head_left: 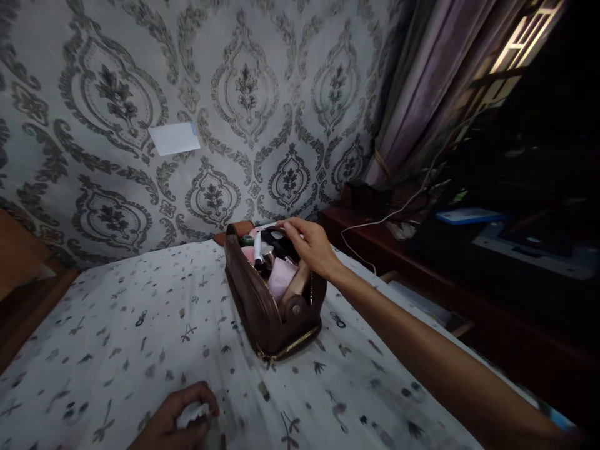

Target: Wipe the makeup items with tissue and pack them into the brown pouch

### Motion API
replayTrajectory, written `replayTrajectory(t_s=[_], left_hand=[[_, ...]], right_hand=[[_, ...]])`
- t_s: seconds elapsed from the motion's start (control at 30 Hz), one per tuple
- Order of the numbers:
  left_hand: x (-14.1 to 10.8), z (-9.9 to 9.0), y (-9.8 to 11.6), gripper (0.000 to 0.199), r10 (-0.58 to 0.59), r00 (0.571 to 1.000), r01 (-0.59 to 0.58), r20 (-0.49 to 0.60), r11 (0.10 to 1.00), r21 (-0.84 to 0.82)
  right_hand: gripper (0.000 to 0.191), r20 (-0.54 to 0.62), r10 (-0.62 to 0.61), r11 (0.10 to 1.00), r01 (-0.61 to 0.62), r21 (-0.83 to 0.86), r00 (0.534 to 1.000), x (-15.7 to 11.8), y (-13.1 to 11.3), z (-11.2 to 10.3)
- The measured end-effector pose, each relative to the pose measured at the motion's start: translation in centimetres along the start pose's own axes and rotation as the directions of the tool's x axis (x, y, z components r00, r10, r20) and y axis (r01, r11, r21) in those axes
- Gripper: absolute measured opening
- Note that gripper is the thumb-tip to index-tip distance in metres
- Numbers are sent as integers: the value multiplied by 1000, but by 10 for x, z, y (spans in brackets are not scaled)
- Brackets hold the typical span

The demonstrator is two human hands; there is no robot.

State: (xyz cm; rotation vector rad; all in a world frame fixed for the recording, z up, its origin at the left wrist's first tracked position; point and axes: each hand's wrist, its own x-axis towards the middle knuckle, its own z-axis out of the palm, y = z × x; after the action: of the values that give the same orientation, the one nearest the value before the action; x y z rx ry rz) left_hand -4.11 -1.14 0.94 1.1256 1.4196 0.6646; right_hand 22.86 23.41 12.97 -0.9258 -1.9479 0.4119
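A brown leather-look cosmetic bag stands unzipped on the patterned bedsheet. Small items fill it, among them a pale pink packet, a white tube and a dark green item. My right hand reaches over from the right, its fingers bent around the bag's upper right edge; the fingertips are partly hidden. Low in the view, my left hand curls round a small white crumpled piece, apart from the bag. Whether that piece is tissue or wrapper I cannot tell.
Behind the bed rises a patterned wall with a white card on it. To the right are a dark red wooden ledge, a white cable and a blue-edged flat object. A purple curtain hangs by the window.
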Motion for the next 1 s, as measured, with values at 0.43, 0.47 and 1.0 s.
replayTrajectory(t_s=[0.43, 0.47, 1.0], left_hand=[[6, 5, -2, 53, 74, 997, -74, -20, 997, -34], [6, 5, -2, 53, 82, 996, -83, -25, 996, -25], [4, 18, 11, 44, 139, 954, -184, -267, 971, -151]], right_hand=[[62, -112, 314, 905, -262, 336, 943, -58, 39, 4], [63, -107, 315, 899, -260, 353, 943, -60, 39, 5], [61, -121, 372, 811, -259, 525, 920, -80, 38, 8]])
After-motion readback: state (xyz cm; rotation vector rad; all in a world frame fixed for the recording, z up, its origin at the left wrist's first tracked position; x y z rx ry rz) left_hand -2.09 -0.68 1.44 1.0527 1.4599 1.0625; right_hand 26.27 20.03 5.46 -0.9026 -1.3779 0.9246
